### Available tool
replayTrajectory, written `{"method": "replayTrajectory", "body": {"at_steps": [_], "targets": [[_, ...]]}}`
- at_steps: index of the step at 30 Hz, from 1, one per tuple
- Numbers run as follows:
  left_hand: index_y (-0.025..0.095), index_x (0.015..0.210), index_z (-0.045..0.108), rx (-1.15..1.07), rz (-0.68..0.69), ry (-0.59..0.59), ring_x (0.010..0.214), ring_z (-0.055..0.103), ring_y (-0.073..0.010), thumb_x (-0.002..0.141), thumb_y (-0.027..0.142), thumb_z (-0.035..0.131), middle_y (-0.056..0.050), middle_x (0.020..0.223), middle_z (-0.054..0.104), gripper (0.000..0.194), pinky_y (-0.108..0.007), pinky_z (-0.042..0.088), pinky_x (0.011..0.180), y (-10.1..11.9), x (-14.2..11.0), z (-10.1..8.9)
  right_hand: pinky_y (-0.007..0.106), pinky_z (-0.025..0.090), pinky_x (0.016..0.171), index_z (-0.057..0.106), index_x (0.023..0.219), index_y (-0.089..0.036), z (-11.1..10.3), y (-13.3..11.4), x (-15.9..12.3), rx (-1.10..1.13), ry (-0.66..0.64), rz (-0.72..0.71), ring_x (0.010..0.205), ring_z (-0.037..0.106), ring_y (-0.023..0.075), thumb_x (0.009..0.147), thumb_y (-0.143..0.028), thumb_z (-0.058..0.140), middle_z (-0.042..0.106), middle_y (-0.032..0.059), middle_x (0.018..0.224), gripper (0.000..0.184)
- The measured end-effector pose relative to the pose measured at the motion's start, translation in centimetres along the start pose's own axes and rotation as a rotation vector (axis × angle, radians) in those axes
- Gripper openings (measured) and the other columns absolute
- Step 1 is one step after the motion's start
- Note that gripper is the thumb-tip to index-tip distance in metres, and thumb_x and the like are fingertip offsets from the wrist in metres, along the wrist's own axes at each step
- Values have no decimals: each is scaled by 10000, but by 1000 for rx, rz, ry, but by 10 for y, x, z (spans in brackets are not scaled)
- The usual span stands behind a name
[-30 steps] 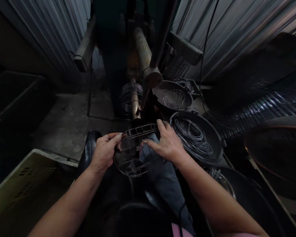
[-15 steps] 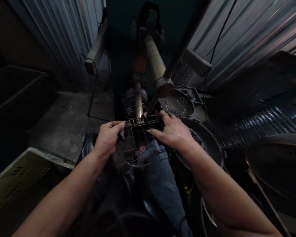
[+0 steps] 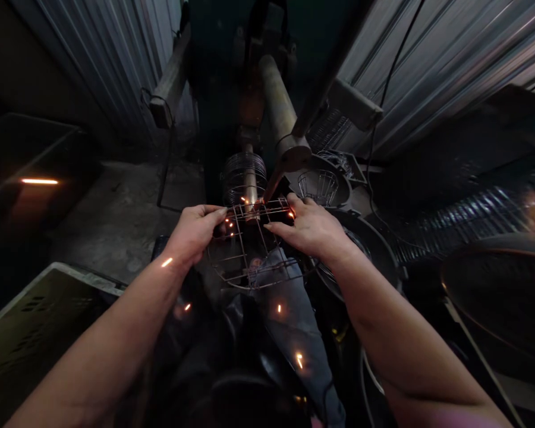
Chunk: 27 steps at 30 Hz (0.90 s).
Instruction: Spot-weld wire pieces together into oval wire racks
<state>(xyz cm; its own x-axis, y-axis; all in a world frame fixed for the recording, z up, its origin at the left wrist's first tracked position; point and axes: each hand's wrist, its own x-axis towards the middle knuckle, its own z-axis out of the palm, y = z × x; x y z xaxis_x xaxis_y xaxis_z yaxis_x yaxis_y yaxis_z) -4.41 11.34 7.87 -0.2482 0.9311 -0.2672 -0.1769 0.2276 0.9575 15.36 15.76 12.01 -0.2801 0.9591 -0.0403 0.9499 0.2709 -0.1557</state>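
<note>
A round wire basket (image 3: 244, 260) with a crossed grid is held level between my two hands at the machine. My left hand (image 3: 191, 235) pinches its left edge between thumb and fingers. On the far right edge, my right hand (image 3: 310, 229) grips the wires, its thumb stretched over the grid. The basket's far rim sits at the tip of a brass-coloured electrode rod (image 3: 250, 184), beneath a thick cylinder arm (image 3: 279, 101) of what looks like a spot welder. Bright sparks (image 3: 229, 223) fly around the rim and over my arms and legs.
Wire rings (image 3: 234, 178) hang around the lower rod. To the right stand a dark tub (image 3: 390, 261) with wire parts and a small wire basket (image 3: 317, 185) in another tub. A yellowish plastic crate (image 3: 49, 297) is at lower left; stacked wirework (image 3: 485, 220) lies far right.
Sparks have burst out from the rod tip and scattered across the view. Both hands keep their hold on the wire basket, which has barely shifted.
</note>
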Motion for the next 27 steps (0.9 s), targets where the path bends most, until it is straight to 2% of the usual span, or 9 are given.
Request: {"method": "replayTrajectory", "body": {"at_steps": [2,4,7,9,12,17,21,27], "targets": [[163,888,652,186,103,-80,627,570,-163,656,379,647,-48,730,638,316,-264,431,559,3,-2,0,394,408,738,444,1214,-183,2,1,-2,9,23,-20,960,509,300,671,-687,464,522,142,1065,741],[188,957,647,411,245,-121,787,584,-211,616,440,674,-60,858,652,425,-282,429,659,5,-5,1,386,406,751,412,1246,-165,3,2,-5,6,50,-41,972,504,293,680,-669,473,515,150,1074,760],[182,961,641,658,356,-37,831,571,-251,527,509,714,-82,856,642,548,-293,405,688,4,-8,6,369,408,740,396,1260,-160,5,5,-11,-4,55,-50,958,513,284,692,-658,473,517,154,1065,759],[183,965,631,770,353,6,823,567,-264,513,571,693,-93,841,633,599,-302,394,673,3,-7,9,365,413,727,397,1258,-155,6,8,-15,-7,33,-54,936,524,281,699,-648,471,522,157,1056,749],[208,981,618,903,339,5,831,562,-276,508,656,639,-90,836,629,652,-312,380,660,1,-3,14,372,420,737,377,1275,-143,6,14,-19,9,0,-62,930,532,282,712,-615,484,521,165,1071,742],[222,992,613,969,356,-11,824,556,-293,465,736,589,-92,826,625,737,-321,358,623,5,3,20,372,416,804,340,1316,-128,4,24,-20,63,-13,-68,1027,504,291,726,-591,492,498,181,1148,765],[219,1014,599,1010,325,-30,841,553,-296,462,765,556,-95,865,622,778,-319,357,615,12,2,21,351,416,819,344,1318,-135,1,27,-19,74,-8,-72,1022,513,278,723,-583,507,506,170,1145,763],[202,1022,596,1064,284,-45,872,556,-281,472,741,575,-92,904,624,770,-311,380,656,21,3,23,329,424,756,403,1264,-151,-7,25,-15,44,-33,-62,928,543,256,719,-564,527,553,134,1012,695]]}}
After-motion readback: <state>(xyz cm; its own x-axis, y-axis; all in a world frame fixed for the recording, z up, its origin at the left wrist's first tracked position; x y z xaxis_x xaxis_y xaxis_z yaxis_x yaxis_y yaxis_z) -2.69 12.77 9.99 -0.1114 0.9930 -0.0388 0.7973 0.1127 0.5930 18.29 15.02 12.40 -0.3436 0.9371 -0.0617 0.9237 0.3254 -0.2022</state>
